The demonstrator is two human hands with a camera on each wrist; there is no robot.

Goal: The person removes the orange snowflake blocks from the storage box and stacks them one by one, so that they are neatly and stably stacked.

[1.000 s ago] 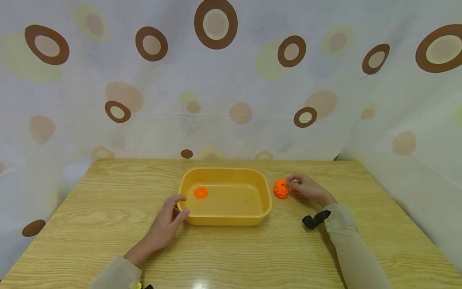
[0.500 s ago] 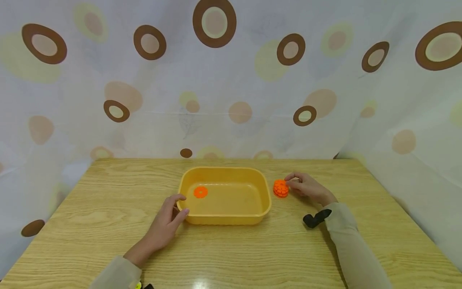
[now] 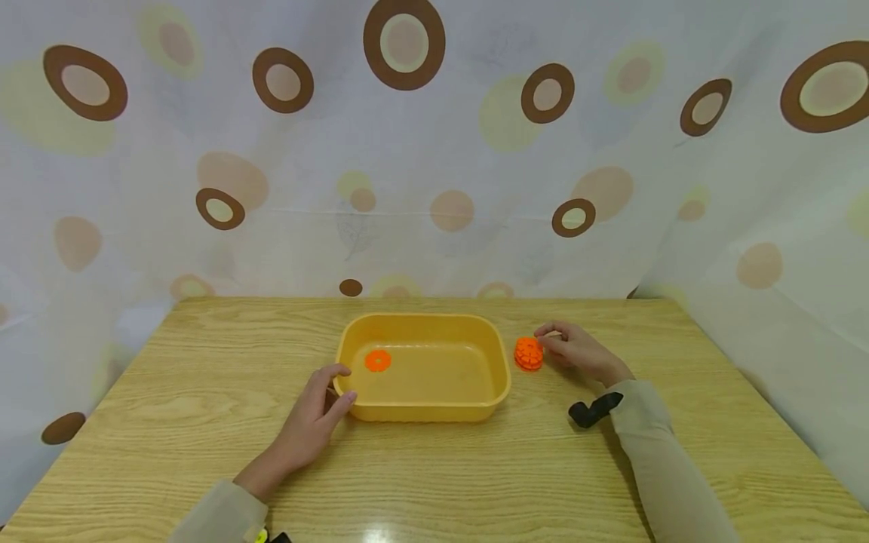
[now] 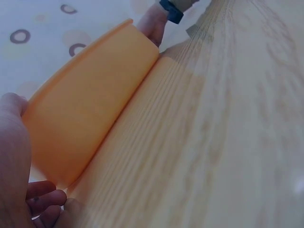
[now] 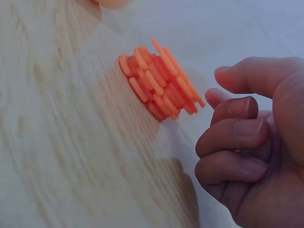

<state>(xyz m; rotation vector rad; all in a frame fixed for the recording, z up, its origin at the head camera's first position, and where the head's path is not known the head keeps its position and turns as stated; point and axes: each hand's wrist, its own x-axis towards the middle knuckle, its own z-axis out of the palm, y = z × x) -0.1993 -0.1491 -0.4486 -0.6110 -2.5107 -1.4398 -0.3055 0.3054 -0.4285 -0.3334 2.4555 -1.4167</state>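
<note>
In the head view, my left hand (image 3: 314,418) grips the near-left corner of a yellow plastic basin (image 3: 428,415), thumb and fingers at its rim. The left wrist view shows the basin's outer wall (image 4: 95,99), with the fingertips low against it. One orange flower-shaped disc (image 3: 377,360) lies flat inside the basin, at the left. To the right of the basin stands a stack of similar orange discs (image 3: 528,354). My right hand (image 3: 577,353) is close beside this stack with its fingers loosely bent. In the right wrist view, a small gap separates the fingers from the stacked discs (image 5: 161,80).
A wooden table (image 3: 434,483) carries everything, backed by a pale patterned cloth (image 3: 434,151) hanging behind and at the sides. A black strap piece (image 3: 595,410) juts from the right sleeve. Part of a yellow item (image 3: 261,536) shows near the left sleeve.
The top of the orange stack sits lower and more level than a second ago. My right fingertips have shifted slightly up from it. The left hand and basin stay in place.
</note>
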